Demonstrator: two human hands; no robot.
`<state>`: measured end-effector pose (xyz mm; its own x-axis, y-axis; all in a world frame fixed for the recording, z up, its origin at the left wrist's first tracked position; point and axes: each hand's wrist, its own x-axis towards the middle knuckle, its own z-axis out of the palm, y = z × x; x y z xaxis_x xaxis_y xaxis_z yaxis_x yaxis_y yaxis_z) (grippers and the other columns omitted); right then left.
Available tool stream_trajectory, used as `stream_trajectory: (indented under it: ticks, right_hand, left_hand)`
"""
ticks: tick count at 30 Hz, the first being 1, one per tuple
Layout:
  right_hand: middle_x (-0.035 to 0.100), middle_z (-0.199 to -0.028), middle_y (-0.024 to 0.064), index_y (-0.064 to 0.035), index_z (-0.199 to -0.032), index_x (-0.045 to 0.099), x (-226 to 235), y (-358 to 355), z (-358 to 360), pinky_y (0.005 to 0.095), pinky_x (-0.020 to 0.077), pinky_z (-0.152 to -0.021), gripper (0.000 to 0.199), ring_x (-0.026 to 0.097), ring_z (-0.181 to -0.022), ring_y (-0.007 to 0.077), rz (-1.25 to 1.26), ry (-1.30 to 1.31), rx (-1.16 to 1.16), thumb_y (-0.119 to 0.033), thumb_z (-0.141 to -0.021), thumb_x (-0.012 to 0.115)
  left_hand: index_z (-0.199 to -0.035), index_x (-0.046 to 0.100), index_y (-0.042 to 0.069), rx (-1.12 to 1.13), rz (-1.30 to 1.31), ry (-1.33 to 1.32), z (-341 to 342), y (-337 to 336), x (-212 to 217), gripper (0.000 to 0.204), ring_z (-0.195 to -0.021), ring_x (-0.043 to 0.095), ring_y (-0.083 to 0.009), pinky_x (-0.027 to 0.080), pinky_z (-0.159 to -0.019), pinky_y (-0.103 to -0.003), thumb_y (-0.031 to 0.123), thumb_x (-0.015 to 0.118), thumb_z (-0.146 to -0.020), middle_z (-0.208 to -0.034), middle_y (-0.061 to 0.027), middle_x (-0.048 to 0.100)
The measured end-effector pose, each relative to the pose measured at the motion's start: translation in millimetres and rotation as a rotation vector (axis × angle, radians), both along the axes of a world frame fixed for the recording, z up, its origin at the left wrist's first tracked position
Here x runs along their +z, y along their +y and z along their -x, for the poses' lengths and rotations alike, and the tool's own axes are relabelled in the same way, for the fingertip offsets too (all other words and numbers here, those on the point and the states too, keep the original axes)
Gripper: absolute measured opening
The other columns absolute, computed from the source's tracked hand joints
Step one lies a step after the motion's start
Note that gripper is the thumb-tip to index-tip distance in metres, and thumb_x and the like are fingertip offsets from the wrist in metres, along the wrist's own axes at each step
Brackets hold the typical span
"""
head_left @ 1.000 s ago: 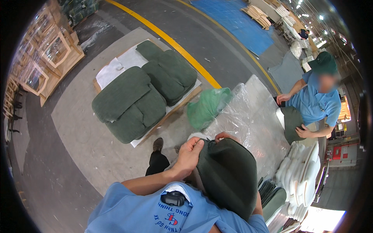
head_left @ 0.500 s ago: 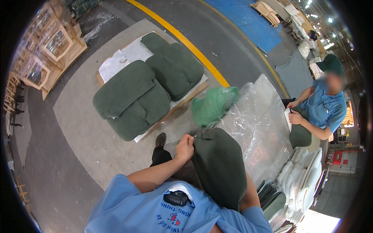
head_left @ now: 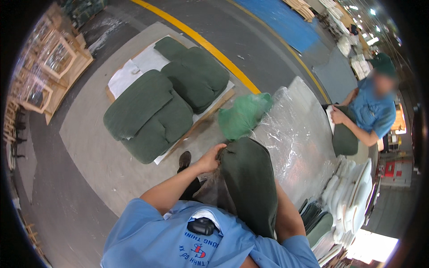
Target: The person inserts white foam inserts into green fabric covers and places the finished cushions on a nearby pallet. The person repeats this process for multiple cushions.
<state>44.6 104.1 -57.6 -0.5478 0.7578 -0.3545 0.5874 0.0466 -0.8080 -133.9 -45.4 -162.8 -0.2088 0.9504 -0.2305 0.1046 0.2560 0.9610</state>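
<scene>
A dark green fabric-covered cushion (head_left: 248, 183) stands tilted in front of my body, its narrow end toward me. My left hand (head_left: 210, 159) has its fingers closed on the cushion's far left corner, where the fabric is gathered. My right forearm (head_left: 288, 207) runs along the cushion's right side. My right hand is hidden behind the cushion. Just beyond the far end lies a crumpled green plastic bag (head_left: 243, 117). Clear plastic sheeting (head_left: 292, 134) spreads to the right of the cushion.
More green cushions (head_left: 147, 111) lie stacked on a board at the far left. White foam pads (head_left: 351, 196) and folded green covers (head_left: 315, 219) are piled at the right. A co-worker (head_left: 373, 107) holds another green cushion (head_left: 344, 138). Wooden frames (head_left: 56, 58) stand far left.
My left hand has shifted slightly left and its grip on the cushion's corner has changed. The cushion's far end has risen a little. The co-worker's hand has moved on their cushion.
</scene>
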Motion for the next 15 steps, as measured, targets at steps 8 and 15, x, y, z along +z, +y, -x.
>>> stream_trajectory:
  ticks: [8, 15]
  right_hand:
    - [0.064, -0.129, 0.0082, 0.0014, -0.144, 0.056, 167, -116, -160, 0.0342, 0.0466, -0.101, 0.076, 0.06, -0.12, 0.0196, 0.381, 0.318, -0.161, -0.06, -0.101, 0.065]
    - [0.053, -0.149, 0.0156, 0.0058, -0.152, 0.046, 216, -207, -210, 0.0379, 0.0368, -0.115, 0.113, 0.049, -0.141, 0.0236, 0.273, 0.243, -0.156, -0.052, -0.07, 0.097]
  left_hand:
    - [-0.166, 0.03, 0.009, -0.472, 0.222, -0.559, 56, 31, 19, 0.09, -0.089, 0.062, -0.0124, 0.052, -0.077, -0.028, -0.015, 0.057, -0.083, -0.163, -0.0059, 0.044]
    - [-0.156, 0.045, 0.011, -0.418, 0.273, -0.674, 62, 48, 67, 0.079, -0.087, 0.072, -0.0169, 0.056, -0.077, -0.03, -0.013, 0.055, -0.082, -0.12, -0.0044, 0.071]
